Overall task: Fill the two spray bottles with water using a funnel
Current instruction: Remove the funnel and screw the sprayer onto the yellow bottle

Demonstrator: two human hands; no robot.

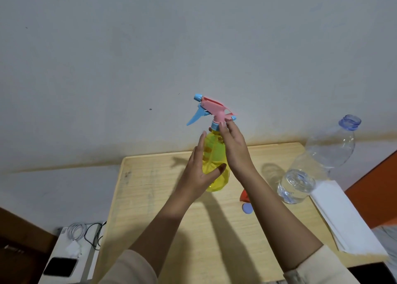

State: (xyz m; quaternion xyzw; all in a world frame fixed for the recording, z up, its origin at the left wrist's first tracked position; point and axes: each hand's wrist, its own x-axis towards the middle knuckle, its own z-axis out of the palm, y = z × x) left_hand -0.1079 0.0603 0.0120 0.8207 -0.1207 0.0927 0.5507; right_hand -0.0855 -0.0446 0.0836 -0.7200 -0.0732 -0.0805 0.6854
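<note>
A yellow spray bottle [216, 154] with a pink and blue trigger head [211, 109] stands upright on the wooden table [150, 197]. My left hand [199, 172] wraps around its body, thumb across the front. My right hand [234, 148] reaches up beside the neck, its fingertips on the blue collar below the trigger head. A clear water bottle [318, 161], uncapped and partly filled, stands to the right. An orange piece [243, 194], possibly the funnel, and a blue cap [247, 208] peek out behind my right forearm. Only one spray bottle is in view.
A stack of white paper sheets [343, 217] lies at the table's right edge. Left of the table, a white box [71, 253] carries cables and a dark phone. A grey wall stands close behind the table.
</note>
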